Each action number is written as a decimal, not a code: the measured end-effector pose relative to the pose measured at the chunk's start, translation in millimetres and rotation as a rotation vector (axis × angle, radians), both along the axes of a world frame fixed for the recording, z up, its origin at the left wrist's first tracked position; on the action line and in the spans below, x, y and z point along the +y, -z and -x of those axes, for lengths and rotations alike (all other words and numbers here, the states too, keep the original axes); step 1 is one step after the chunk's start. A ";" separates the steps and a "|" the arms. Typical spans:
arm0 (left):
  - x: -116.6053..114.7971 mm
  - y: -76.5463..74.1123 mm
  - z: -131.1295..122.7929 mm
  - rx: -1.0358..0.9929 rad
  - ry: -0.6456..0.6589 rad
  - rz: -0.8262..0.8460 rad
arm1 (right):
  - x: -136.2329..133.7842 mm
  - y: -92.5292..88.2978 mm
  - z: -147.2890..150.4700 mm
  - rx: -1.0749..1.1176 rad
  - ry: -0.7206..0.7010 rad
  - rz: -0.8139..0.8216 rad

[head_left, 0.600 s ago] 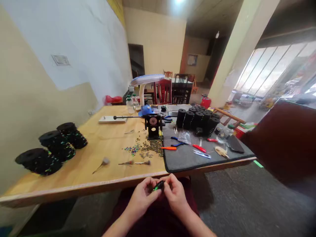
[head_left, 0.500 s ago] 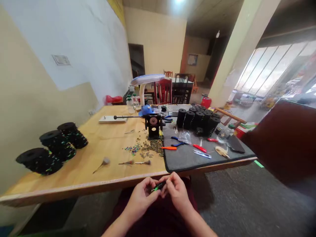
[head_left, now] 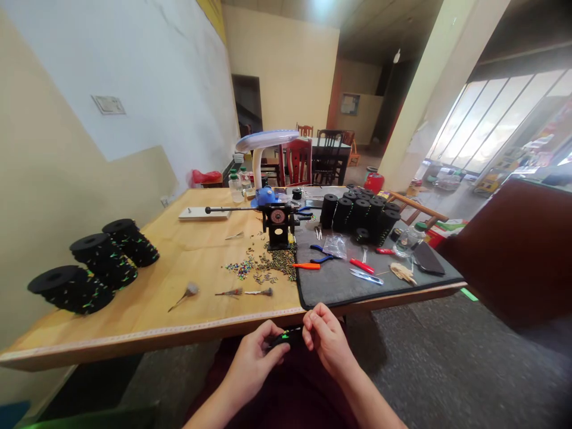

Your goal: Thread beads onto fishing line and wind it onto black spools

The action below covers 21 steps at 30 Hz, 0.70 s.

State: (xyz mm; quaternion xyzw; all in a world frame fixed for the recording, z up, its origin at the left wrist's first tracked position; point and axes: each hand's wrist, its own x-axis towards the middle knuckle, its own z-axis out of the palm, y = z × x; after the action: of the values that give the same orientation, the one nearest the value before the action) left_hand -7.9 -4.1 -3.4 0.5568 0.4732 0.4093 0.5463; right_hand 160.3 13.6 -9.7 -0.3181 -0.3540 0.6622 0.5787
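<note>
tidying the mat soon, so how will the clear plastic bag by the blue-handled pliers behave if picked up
The clear plastic bag will probably flop, since its film looks thin and crumpled. Lying fairly flat on the grey mat, it is likely light. Its shiny surface may feel slippery.

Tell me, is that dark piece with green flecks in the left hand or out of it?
In: the left hand grips the dark piece, with thumb and fingers closed on it.

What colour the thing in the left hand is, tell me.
The small thing is black with bright green marks, in the head view.
</note>
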 end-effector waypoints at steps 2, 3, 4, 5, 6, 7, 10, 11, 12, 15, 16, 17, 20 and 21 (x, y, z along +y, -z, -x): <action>-1.1 -1.2 -1.4 -0.066 -0.018 -0.012 | -2.6 3.3 1.5 -0.018 -0.004 0.031; -1.5 -1.7 -2.2 -0.099 -0.032 -0.012 | -4.1 4.8 2.6 -0.019 -0.005 0.045; -1.6 -2.0 -3.0 -0.138 -0.051 0.001 | -5.4 5.9 3.8 -0.017 -0.001 0.057; -1.7 -2.2 -3.7 -0.182 -0.067 0.027 | -6.5 6.8 5.1 -0.012 0.009 0.065; -1.6 -2.4 -4.5 -0.227 -0.078 0.060 | -7.1 7.4 6.4 -0.008 0.021 0.072; -1.5 -2.5 -5.4 -0.269 -0.084 0.089 | -7.4 8.0 7.7 -0.006 0.033 0.080; -2.0 -2.7 -7.7 -0.365 -0.081 0.155 | -6.9 9.9 11.6 -0.030 0.038 0.102; -2.4 -2.7 -8.4 -0.385 -0.082 0.166 | -6.7 10.9 12.8 -0.043 0.032 0.106; -3.0 -2.5 -9.0 -0.401 -0.087 0.173 | -6.6 12.0 13.8 -0.055 0.029 0.106; -4.7 -1.4 -10.8 -0.453 -0.124 0.191 | -6.9 15.3 16.0 -0.087 0.028 0.068; -5.1 -0.9 -11.5 -0.479 -0.150 0.193 | -7.2 16.1 16.5 -0.097 0.030 0.049; -5.3 -0.5 -12.2 -0.507 -0.175 0.195 | -7.5 16.7 17.0 -0.104 0.033 0.033; -5.2 0.6 -13.7 -0.569 -0.223 0.204 | -8.2 17.2 18.5 -0.091 0.042 0.037; -4.9 1.0 -13.7 -0.575 -0.229 0.209 | -8.3 17.1 19.0 -0.078 0.046 0.058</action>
State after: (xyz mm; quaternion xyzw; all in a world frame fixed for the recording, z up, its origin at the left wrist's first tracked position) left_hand 5.8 -9.0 -4.5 0.3025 0.3983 0.5580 0.6622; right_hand 141.3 5.2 -26.8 -0.3682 -0.3495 0.6460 0.5701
